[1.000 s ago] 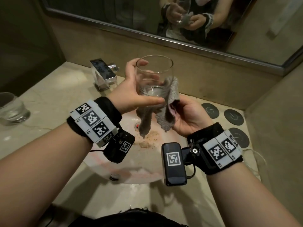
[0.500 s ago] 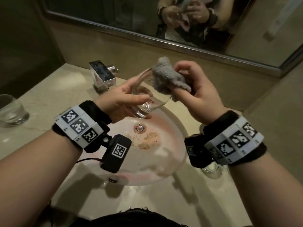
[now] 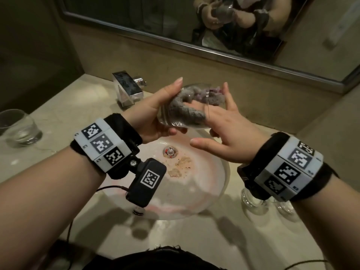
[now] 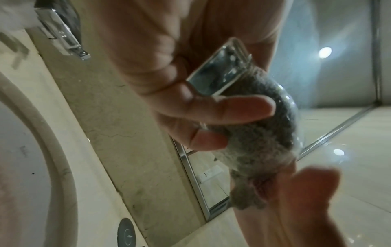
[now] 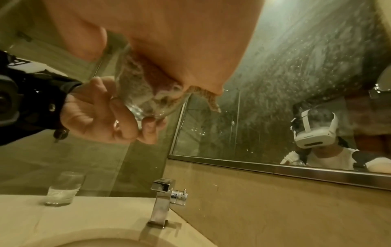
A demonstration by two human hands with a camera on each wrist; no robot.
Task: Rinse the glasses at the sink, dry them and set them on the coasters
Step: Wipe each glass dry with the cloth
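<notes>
Above the sink [image 3: 202, 184], my left hand [image 3: 155, 110] grips a clear glass [image 3: 171, 121] near its base and holds it tipped on its side. A grey cloth [image 3: 187, 112] is stuffed inside it. My right hand [image 3: 220, 123] has straight fingers pushed into the mouth of the glass against the cloth, with the thumb held free below. The left wrist view shows the thick glass base [image 4: 217, 73], the cloth [image 4: 253, 150] filling the glass, and one dark round coaster [image 4: 127, 234] on the counter. In the head view my right hand hides the coasters.
A glass with some water [image 3: 19, 129] stands on the counter at the far left. Two more glasses [image 3: 253, 203] [image 3: 284, 209] stand under my right wrist. A chrome faucet [image 3: 128, 88] sits behind the basin, brownish residue [image 3: 181, 166] lies by the drain, and a mirror [image 3: 136, 20] runs along the wall.
The glass went from upright to lying on its side. My right hand brought the cloth from beside the glass to its rim, then pushed it inside with the fingers.
</notes>
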